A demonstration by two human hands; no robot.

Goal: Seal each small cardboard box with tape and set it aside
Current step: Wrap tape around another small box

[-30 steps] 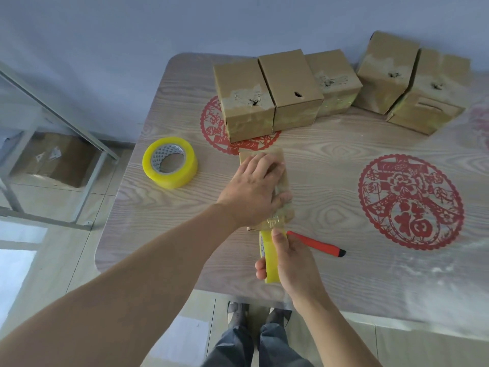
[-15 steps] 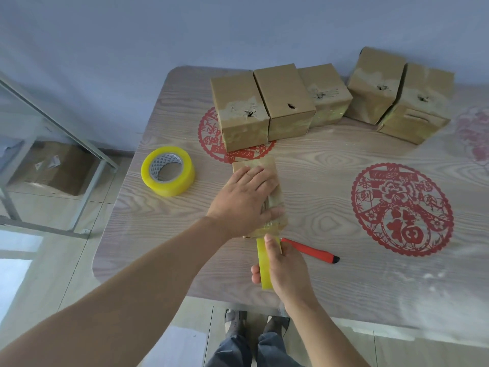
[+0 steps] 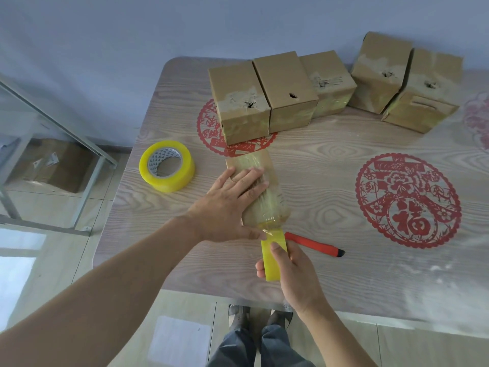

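On the table (image 3: 317,165), left hand (image 3: 227,205) lies flat, pinning the box (image 3: 254,165); right hand (image 3: 293,271) grips the tape roll (image 3: 272,256), keeping its strip taut.

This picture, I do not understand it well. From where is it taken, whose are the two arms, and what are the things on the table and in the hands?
There is no machine here. A person wears a camera on the head, so you look down along their own arms. The left hand presses flat on a small cardboard box lying on the wooden table. The right hand grips a yellow tape roll, and clear tape stretches from it over the box. Beside this hand lies a red cutter. A second yellow tape roll sits on the left. Five more boxes stand at the far edge. Red paper-cut decorations lie flat on the tabletop.
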